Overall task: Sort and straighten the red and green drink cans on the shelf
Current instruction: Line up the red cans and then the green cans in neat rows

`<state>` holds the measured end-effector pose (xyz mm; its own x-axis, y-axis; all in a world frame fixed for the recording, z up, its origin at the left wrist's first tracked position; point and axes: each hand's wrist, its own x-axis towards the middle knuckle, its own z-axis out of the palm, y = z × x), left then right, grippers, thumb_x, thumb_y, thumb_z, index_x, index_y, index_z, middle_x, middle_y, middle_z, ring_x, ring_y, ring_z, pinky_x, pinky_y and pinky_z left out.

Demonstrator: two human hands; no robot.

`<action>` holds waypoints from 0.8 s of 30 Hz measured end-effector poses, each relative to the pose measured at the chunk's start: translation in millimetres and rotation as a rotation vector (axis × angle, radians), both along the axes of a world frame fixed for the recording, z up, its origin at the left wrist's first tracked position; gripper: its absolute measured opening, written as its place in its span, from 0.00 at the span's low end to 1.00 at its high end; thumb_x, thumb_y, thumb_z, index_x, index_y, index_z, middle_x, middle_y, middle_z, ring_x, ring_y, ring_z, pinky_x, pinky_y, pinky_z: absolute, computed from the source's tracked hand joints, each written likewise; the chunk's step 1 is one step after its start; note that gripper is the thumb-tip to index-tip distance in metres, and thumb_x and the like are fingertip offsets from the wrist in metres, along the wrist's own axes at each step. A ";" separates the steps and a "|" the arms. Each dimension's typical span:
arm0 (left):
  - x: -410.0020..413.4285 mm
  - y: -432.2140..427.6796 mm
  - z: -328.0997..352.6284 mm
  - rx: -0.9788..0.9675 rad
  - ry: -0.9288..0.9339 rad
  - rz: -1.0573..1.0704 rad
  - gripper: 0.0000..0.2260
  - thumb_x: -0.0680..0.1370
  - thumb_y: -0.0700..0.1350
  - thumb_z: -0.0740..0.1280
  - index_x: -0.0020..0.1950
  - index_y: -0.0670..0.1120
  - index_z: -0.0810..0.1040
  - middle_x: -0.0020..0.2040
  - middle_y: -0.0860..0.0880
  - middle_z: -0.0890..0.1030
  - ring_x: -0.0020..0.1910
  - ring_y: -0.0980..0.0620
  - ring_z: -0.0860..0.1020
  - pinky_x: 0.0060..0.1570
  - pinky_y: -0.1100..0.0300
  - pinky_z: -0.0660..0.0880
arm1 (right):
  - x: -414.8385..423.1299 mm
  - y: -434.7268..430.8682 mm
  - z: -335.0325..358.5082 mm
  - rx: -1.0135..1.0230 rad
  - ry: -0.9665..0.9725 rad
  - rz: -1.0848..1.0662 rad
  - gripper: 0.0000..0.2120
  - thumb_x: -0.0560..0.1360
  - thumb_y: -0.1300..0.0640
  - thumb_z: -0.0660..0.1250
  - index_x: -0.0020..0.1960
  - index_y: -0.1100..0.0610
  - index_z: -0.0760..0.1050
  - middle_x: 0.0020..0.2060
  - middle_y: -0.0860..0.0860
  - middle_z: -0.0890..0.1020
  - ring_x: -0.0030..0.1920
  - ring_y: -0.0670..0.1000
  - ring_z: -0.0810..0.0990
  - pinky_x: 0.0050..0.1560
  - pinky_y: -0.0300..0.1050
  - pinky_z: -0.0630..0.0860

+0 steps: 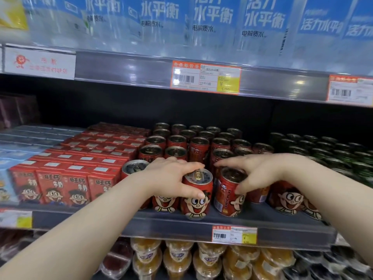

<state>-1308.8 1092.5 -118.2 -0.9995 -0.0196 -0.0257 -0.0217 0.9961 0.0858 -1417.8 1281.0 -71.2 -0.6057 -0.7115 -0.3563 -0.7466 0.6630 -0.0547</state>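
Note:
Red drink cans with a cartoon face stand in rows on the middle shelf (252, 221). My left hand (171, 176) grips the top of one front red can (196, 196), face turned forward. My right hand (260, 172) grips a second front red can (229, 194), which leans slightly and shows its side label. More red cans (198, 146) fill the rows behind. Dark green cans (327, 150) stand in rows at the right, partly behind my right forearm.
Red milk cartons (66, 184) sit left of the cans, blue cartons (4, 190) further left. Large water bottles (212, 21) fill the shelf above, with price tags (205, 79) on its edge. Orange fruit cups (179, 257) are stacked on the shelf below.

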 end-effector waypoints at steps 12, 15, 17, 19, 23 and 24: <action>-1.3 -0.6 -1.5 -0.001 -0.003 0.003 0.37 0.69 0.70 0.60 0.74 0.64 0.50 0.74 0.54 0.63 0.72 0.50 0.59 0.68 0.51 0.58 | 3.1 2.0 -19.8 -0.236 -0.077 -0.017 0.37 0.67 0.37 0.69 0.72 0.45 0.59 0.69 0.47 0.69 0.65 0.50 0.72 0.60 0.41 0.73; -1.3 -2.1 -0.9 0.010 -0.015 0.004 0.38 0.68 0.71 0.61 0.74 0.64 0.50 0.75 0.53 0.61 0.73 0.49 0.58 0.69 0.50 0.57 | -13.1 22.2 -5.0 -0.438 -0.015 -0.099 0.22 0.71 0.39 0.65 0.61 0.46 0.72 0.58 0.47 0.77 0.55 0.50 0.78 0.49 0.38 0.74; -1.6 -0.1 1.7 0.008 -0.006 0.006 0.40 0.67 0.72 0.61 0.74 0.62 0.52 0.74 0.52 0.61 0.73 0.49 0.58 0.70 0.49 0.56 | -31.1 37.9 3.4 -0.422 0.239 -0.203 0.19 0.71 0.39 0.66 0.58 0.48 0.74 0.57 0.50 0.78 0.53 0.49 0.76 0.51 0.40 0.72; -3.3 9.5 4.4 -0.031 0.045 -0.006 0.42 0.65 0.73 0.61 0.75 0.59 0.53 0.73 0.52 0.62 0.72 0.48 0.58 0.71 0.48 0.55 | -39.7 45.3 0.2 -0.204 0.312 -0.284 0.27 0.70 0.36 0.65 0.63 0.49 0.71 0.61 0.51 0.76 0.57 0.51 0.75 0.55 0.41 0.72; -14.0 40.8 7.0 0.027 0.124 -0.095 0.41 0.66 0.72 0.62 0.75 0.58 0.54 0.71 0.51 0.64 0.71 0.48 0.60 0.70 0.48 0.58 | -43.2 36.3 -32.3 -0.193 0.356 -0.278 0.38 0.68 0.33 0.65 0.71 0.51 0.62 0.68 0.54 0.69 0.65 0.55 0.72 0.62 0.45 0.71; -17.5 45.7 6.4 0.051 0.111 -0.112 0.39 0.68 0.71 0.61 0.75 0.59 0.53 0.72 0.51 0.64 0.71 0.48 0.61 0.69 0.48 0.59 | -43.4 33.9 -36.6 -0.239 0.396 -0.248 0.37 0.68 0.34 0.66 0.70 0.51 0.62 0.67 0.54 0.68 0.64 0.55 0.73 0.61 0.46 0.72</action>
